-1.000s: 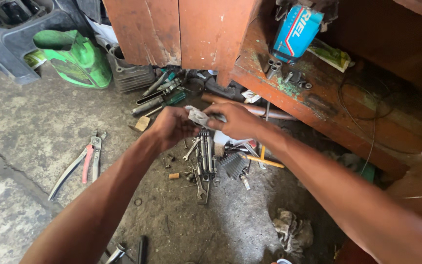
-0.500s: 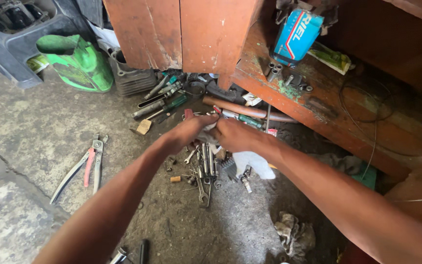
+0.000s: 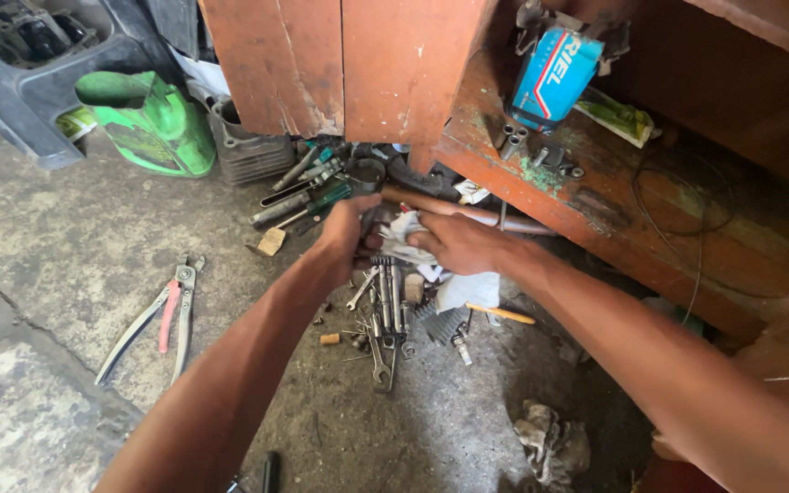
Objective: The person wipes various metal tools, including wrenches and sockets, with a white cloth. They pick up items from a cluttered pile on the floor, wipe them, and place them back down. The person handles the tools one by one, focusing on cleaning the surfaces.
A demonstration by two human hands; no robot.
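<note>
My left hand (image 3: pixel 341 245) is closed around a small dark metal part (image 3: pixel 372 226), most of it hidden by the fingers. Facing it, my right hand (image 3: pixel 457 243) grips a white rag (image 3: pixel 405 228) and presses it against that part. More of the rag hangs down below the right hand. Both hands meet above a cluster of spanners (image 3: pixel 385 319) lying on the concrete floor, just in front of a low wooden shelf (image 3: pixel 595 196).
Red-handled pliers (image 3: pixel 162 319) lie on the floor at left. A green jug (image 3: pixel 148 123), a finned grey cylinder (image 3: pixel 248 151) and screwdrivers (image 3: pixel 303 196) sit behind. A blue packet (image 3: pixel 554 78) and bolts rest on the shelf. A crumpled rag (image 3: pixel 550 443) lies at lower right.
Both hands have drawn closer together and shifted slightly toward the shelf. The white rag has come up between them, now pressed on the metal part.
</note>
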